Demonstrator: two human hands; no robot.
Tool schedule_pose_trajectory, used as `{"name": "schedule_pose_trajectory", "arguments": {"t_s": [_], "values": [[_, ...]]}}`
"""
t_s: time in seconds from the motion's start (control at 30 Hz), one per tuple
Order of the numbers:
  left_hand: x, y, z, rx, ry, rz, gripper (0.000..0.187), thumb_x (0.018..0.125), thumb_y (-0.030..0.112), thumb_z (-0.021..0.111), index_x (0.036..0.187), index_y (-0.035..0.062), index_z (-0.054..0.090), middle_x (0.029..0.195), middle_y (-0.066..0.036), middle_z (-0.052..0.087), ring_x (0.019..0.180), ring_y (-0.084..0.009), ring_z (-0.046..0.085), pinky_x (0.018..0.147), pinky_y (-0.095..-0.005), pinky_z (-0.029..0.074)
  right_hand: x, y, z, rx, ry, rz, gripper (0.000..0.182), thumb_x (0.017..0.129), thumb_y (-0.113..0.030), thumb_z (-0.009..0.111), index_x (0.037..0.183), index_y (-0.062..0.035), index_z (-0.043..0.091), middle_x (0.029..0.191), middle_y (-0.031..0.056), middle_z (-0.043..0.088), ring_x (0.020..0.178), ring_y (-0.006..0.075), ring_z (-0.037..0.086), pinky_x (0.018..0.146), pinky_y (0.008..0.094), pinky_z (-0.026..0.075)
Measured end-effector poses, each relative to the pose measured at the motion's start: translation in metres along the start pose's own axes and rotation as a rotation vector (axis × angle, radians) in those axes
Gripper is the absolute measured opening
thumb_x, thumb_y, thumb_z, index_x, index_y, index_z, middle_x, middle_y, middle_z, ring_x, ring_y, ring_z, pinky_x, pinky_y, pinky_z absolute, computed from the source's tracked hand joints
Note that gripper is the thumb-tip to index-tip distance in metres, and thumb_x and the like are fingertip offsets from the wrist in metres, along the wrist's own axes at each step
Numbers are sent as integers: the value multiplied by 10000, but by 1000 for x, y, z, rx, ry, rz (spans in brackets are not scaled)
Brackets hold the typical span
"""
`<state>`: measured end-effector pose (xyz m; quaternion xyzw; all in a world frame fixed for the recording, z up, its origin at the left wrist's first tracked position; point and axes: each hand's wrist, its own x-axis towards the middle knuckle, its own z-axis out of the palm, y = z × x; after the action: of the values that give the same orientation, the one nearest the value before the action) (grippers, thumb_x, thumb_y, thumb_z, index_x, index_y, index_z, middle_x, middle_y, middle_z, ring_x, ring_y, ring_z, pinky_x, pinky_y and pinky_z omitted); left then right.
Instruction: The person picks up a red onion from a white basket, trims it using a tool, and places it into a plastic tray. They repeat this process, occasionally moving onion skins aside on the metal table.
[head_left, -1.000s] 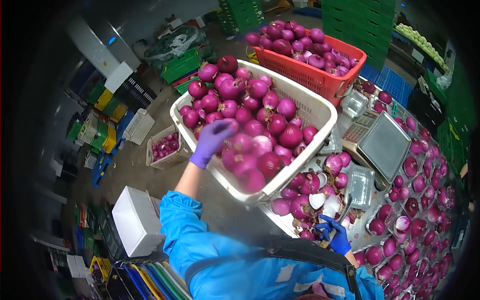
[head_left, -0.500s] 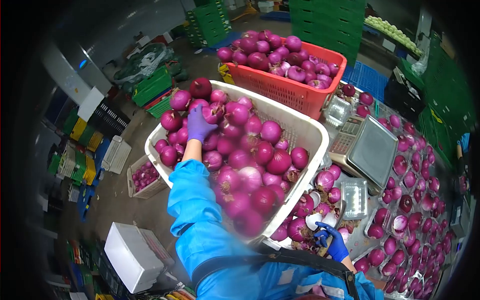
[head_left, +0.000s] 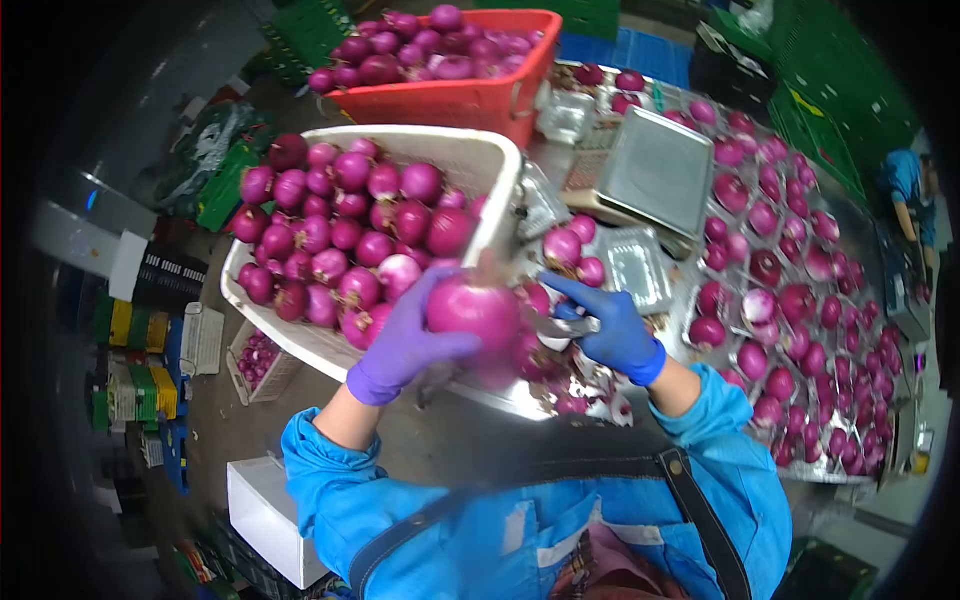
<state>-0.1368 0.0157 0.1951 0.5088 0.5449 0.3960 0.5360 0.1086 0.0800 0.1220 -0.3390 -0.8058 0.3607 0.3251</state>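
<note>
My left hand [head_left: 408,340], in a purple glove, grips a large red onion [head_left: 473,308] in front of my chest. My right hand [head_left: 613,326], in a blue glove, holds a small knife [head_left: 560,324] with its blade next to that onion. Behind the onion stands a white crate [head_left: 478,165] heaped with red onions. Onion peels and trimmed pieces [head_left: 575,385] lie on the metal table [head_left: 700,460] below my hands.
A red crate [head_left: 460,100] full of onions sits behind the white one. A weighing scale [head_left: 655,170] and clear plastic trays [head_left: 640,268] stand on the table, with several packed onions [head_left: 800,330] spread to the right. Another person [head_left: 910,195] works at far right. Stacked crates fill the floor at left.
My left hand left the white crate carrying an onion and brought it toward me. My right hand rose with the knife to meet the onion. The view tilted down and right.
</note>
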Motion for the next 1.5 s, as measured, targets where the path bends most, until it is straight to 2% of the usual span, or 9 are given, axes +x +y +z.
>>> {"name": "schedule_pose_trajectory", "arguments": {"t_s": [0.2,0.43,0.67,0.93,1.0,1.13,1.23,1.3,1.5], "values": [[-13,-28,79,365,-18,145,790,543,254,812,1208,55,434,1095,-126,559,1006,-214,559,861,-320,449,-40,14,-2,-313,-98,-93,668,599,-110,642,1248,-159,493,697,80,573,619,274,562,518,370,432],[-25,-61,107,407,-14,175,851,498,226,839,1208,40,410,1100,-99,541,1023,-185,531,905,-314,430,-71,32,6,-219,-172,-30,813,539,-73,649,1308,-214,428,695,128,603,547,295,568,524,365,458],[-52,-72,104,286,61,130,861,476,216,847,1194,31,409,1161,-120,491,1068,-207,501,920,-331,418,-88,135,16,-300,-189,282,550,683,-139,613,1222,-175,514,762,175,624,664,332,607,631,387,476],[-42,-87,109,455,248,179,848,478,230,837,1178,11,411,1107,-129,511,1024,-210,526,892,-326,436,-69,35,24,-184,-298,43,752,622,-51,602,1325,-215,388,662,114,579,602,296,591,578,382,473],[-41,-86,112,478,237,176,851,475,237,837,1175,6,412,1105,-132,514,1020,-211,530,888,-324,439,-67,37,27,-279,-421,27,829,636,-278,698,1354,-109,320,761,131,619,644,295,617,575,384,486],[-39,-88,113,522,243,222,852,469,247,840,1167,-3,419,1096,-137,530,1004,-215,545,878,-326,447,-68,35,26,-336,-403,56,795,652,-279,687,1344,-104,335,754,125,618,632,281,616,552,381,484],[-41,-86,114,512,205,216,852,467,247,842,1164,-4,422,1088,-137,538,993,-215,553,871,-329,452,-71,41,29,-294,-282,25,749,670,-264,672,1333,-116,354,739,119,613,618,280,615,541,386,480],[-41,-86,114,508,192,217,853,465,247,843,1163,-5,423,1083,-137,541,987,-215,557,867,-331,455,-73,44,31,-292,-238,62,789,582,-57,646,1319,-171,389,655,85,589,603,271,599,543,367,460],[-44,-85,114,448,169,162,846,467,226,847,1162,2,418,1099,-133,528,1013,-203,538,891,-324,439,-74,55,33,-302,-221,34,809,554,-70,651,1317,-169,398,626,97,580,585,269,594,544,371,461]]}}
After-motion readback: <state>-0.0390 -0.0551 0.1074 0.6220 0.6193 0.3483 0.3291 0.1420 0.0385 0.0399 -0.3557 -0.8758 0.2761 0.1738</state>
